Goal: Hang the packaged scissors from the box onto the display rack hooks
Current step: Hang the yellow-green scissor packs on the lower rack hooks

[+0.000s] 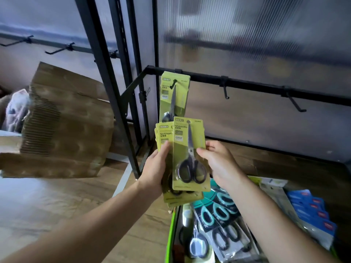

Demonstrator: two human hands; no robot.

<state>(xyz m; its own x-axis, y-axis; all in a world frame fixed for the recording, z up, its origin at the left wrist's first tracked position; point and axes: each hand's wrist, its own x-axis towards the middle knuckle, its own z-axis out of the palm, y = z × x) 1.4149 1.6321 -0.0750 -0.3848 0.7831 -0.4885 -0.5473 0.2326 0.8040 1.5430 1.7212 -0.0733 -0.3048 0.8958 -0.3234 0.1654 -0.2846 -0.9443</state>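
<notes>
My left hand (156,170) grips a stack of green scissors packs (163,137) from the left side. In front of that stack, my right hand (218,162) pinches the right edge of a single green scissors pack (190,154) with black handles, held upright. Above them, one green pack (174,95) hangs on the leftmost hook of the black rack bar (247,84). Two bare hooks (226,92) (296,105) stick out further right. The green-rimmed box (171,236) at the bottom holds more packaged scissors (220,224).
A big brown cardboard box (64,126) leans at the left by the black rack uprights (106,76). Another rail with bare hooks (57,50) runs at the upper left. Blue packs (311,211) lie at the right of the box. Wooden floor lies below.
</notes>
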